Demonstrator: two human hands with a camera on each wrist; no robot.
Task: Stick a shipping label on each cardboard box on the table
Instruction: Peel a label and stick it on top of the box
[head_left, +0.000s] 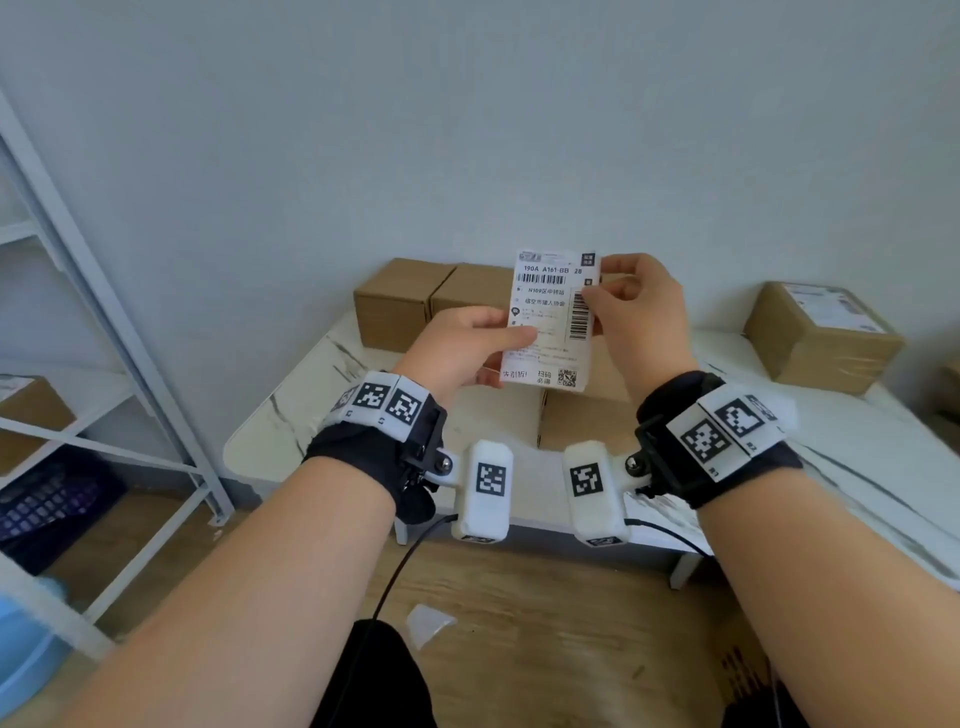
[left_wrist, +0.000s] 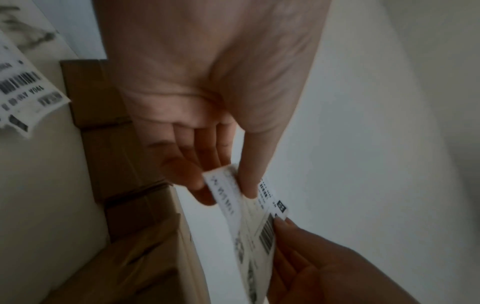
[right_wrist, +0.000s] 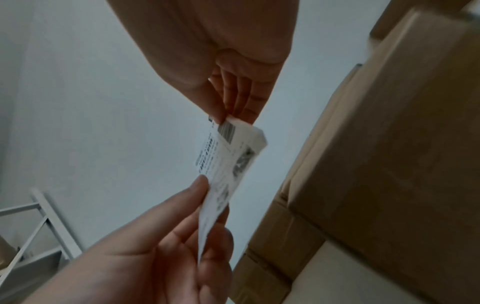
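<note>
Forearms reach out from the camera over the wood floor, each wrist strapped with a black band and white marker blocks. Beyond them the white marble-patterned tabletop (head_left: 291, 415) carries matte brown cardboard boxes: a row of plain ones at the back (head_left: 400, 306), one just below the hands (head_left: 587, 421), and at far right a box already wearing a label (head_left: 821, 332). A grey metal shelf rack (head_left: 104, 332) stands at left.

Held up between both hands, above the near box, is the shipping label (head_left: 553, 317), a thin glossy white rectangle, long axis upright, print facing the camera. The left hand (head_left: 462, 343) pinches its lower left edge, thumb on the front. The right hand (head_left: 639, 306) pinches the upper right edge by the barcode, where a layer seems to curl away, so peeling the backing looks like the step in hand. The near box lies directly beneath, equally close to both hands.
</note>
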